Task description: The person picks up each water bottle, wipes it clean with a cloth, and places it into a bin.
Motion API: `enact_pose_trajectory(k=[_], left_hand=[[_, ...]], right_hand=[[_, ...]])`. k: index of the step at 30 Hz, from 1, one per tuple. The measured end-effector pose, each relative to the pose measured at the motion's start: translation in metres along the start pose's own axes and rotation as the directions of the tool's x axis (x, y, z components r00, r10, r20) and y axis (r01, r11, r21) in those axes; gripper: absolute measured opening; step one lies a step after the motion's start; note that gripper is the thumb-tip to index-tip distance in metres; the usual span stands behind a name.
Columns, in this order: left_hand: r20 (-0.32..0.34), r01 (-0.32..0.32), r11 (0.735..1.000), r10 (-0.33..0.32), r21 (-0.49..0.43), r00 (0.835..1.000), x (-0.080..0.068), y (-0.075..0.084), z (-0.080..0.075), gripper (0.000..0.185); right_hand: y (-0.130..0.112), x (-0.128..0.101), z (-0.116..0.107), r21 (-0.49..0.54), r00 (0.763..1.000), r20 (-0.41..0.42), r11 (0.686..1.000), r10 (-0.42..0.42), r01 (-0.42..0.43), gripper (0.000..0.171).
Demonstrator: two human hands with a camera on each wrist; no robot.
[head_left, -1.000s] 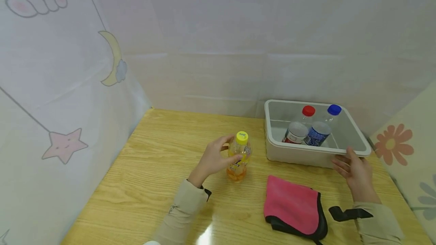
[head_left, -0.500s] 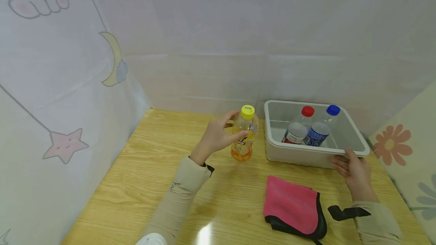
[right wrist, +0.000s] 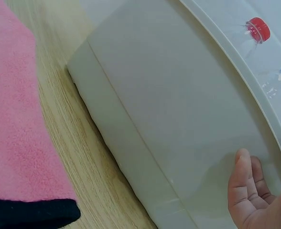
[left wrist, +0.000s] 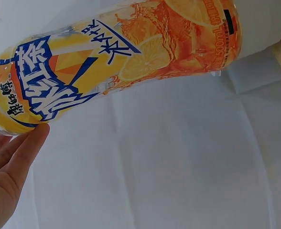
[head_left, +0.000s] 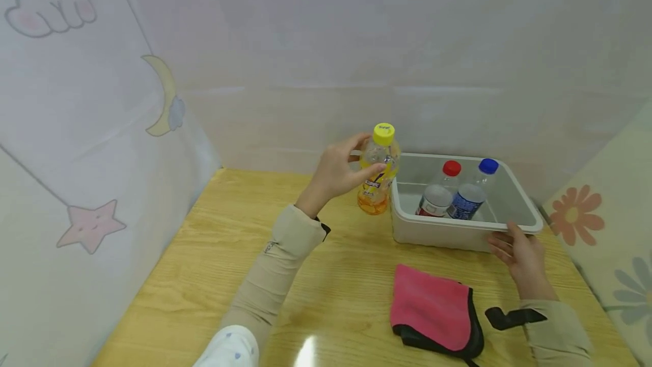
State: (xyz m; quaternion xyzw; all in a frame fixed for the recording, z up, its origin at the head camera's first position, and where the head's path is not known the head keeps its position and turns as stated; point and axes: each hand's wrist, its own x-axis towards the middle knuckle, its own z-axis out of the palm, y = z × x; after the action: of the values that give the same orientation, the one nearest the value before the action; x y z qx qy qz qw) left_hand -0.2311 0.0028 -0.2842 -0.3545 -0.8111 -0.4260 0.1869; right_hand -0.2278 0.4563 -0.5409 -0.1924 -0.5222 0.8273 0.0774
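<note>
My left hand [head_left: 338,173] holds a bottle of iced tea [head_left: 375,183] around its upper part, fingers behind and thumb in front. The bottle has a yellow cap and an orange label [left wrist: 145,52], and hangs upright above the table beside the left end of a white plastic bin [head_left: 438,235]. With my right hand [head_left: 522,256] I hold the bin's front rim near its right corner; the fingers [right wrist: 242,179] lie against the outer wall below the rim. Inside the bin are a red-capped bottle [head_left: 437,197] and a blue-capped bottle [head_left: 470,196], both leaning.
A folded pink cloth [head_left: 433,307] with black edging lies on the wooden table [head_left: 214,276] in front of the bin. White printed curtains [head_left: 305,44] enclose the table at the back and sides, with the bin close to the back one.
The left hand has lifted the iced tea bottle off the table and carried it up, back and rightward to the bin. My right hand stays on the bin's rim.
</note>
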Motion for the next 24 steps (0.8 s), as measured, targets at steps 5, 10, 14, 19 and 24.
enact_pose_trajectory(k=[5, 10, 14, 19, 24], left_hand=[[0.002, 0.003, 1.000, -0.003, 0.000, 1.000, 0.018, 0.001, 0.005, 0.054], [0.007, 0.032, 0.999, -0.032, 0.014, 0.999, 0.034, -0.001, 0.012, 0.056], [0.020, 0.053, 0.997, -0.054, 0.048, 0.998, 0.046, -0.003, 0.018, 0.058], [0.066, 0.048, 0.994, -0.054, 0.098, 0.996, 0.061, -0.002, 0.027, 0.063], [0.128, 0.059, 0.982, -0.083, 0.177, 0.988, 0.076, -0.004, 0.036, 0.067]], right_hand=[[-0.005, -0.009, 0.006, 0.014, 1.000, 0.017, 1.000, 0.001, -0.002, 0.040], [-0.031, -0.054, 0.046, -0.043, 0.998, -0.052, 0.998, 0.034, -0.036, 0.031], [-0.050, -0.090, 0.076, 0.002, 0.998, -0.016, 0.998, 0.062, -0.062, 0.030], [-0.060, -0.111, 0.088, 0.018, 0.998, 0.001, 0.998, 0.063, -0.063, 0.031], [-0.060, -0.113, 0.086, 0.018, 0.999, -0.007, 0.999, 0.044, -0.044, 0.034]])
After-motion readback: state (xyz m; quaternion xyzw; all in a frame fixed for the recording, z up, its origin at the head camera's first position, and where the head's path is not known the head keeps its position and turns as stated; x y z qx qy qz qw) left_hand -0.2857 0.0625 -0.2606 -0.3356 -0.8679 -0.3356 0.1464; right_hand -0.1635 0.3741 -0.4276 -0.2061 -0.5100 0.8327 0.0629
